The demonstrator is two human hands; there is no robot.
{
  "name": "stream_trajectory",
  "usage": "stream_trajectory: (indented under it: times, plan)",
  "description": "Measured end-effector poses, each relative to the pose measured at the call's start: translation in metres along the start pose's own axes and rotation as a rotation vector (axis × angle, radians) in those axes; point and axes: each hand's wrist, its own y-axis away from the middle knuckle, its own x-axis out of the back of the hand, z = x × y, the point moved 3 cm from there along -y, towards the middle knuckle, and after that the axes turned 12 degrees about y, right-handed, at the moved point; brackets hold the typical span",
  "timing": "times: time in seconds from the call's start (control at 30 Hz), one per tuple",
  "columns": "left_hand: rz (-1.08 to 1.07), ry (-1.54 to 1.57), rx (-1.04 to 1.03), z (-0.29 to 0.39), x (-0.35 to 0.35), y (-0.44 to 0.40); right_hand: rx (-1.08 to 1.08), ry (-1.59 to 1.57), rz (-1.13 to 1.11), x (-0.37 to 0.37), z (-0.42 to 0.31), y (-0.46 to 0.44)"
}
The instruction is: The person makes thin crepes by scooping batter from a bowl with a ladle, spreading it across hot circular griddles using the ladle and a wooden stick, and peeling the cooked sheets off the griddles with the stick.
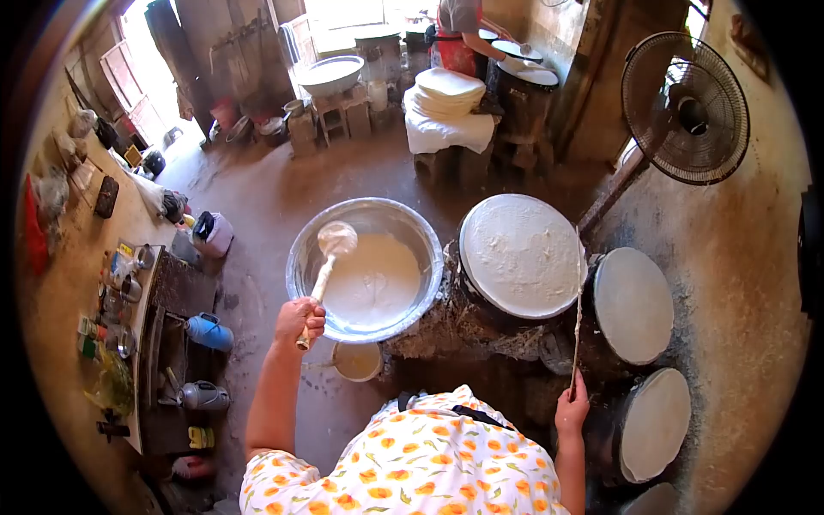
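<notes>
Gripping the pale handle (324, 279) low, the left hand (300, 321) holds a white-smeared, likely top-heavy round ladle (337, 239) over the silvery basin (296, 275), the right hand (572, 407) a thin, probably light stick (578, 318) near its end.

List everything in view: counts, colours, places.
basin: one, silver, left of centre
batter: one pool, cream, inside basin
ladle: one, pale, over basin
stick: one, pale, right of centre
white-topped pots: four, dark, right
small bowl: one, yellowish, below basin
fan: one, dark, upper right
jug: one, blue, left
kettle: one, grey, below jug
sheet stack: one, white, top centre
far basin: one, silver, top
co-worker: one, red apron, top
tabletop items: many, mixed, left
shirt: one, patterned, bottom
left fingers: one set, around ladle
right fingers: one set, around stick
</notes>
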Motion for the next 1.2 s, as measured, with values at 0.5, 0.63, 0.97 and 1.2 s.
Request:
stream_trajectory:
  times: [0.5, 0.63, 0.97, 1.2]
  plan:
    - [0.015, 0.059, 0.157, -0.016, -0.026, -0.014, 0.273, 0.206, 0.085, -0.011, -0.036, 0.008]
    - [-0.116, -0.107, 0.239, -0.023, -0.087, -0.019, 0.168, 0.179, 0.007, -0.007, -0.045, 0.033]
    - [-0.73, -0.611, 0.485, -0.134, -0.32, 0.041, -0.063, 0.326, 0.271, 0.062, -0.034, 0.118]
    - [-1.331, -0.769, 0.531, -0.311, -0.429, 0.2, -0.323, 0.48, 0.552, 0.163, 0.068, 0.212]
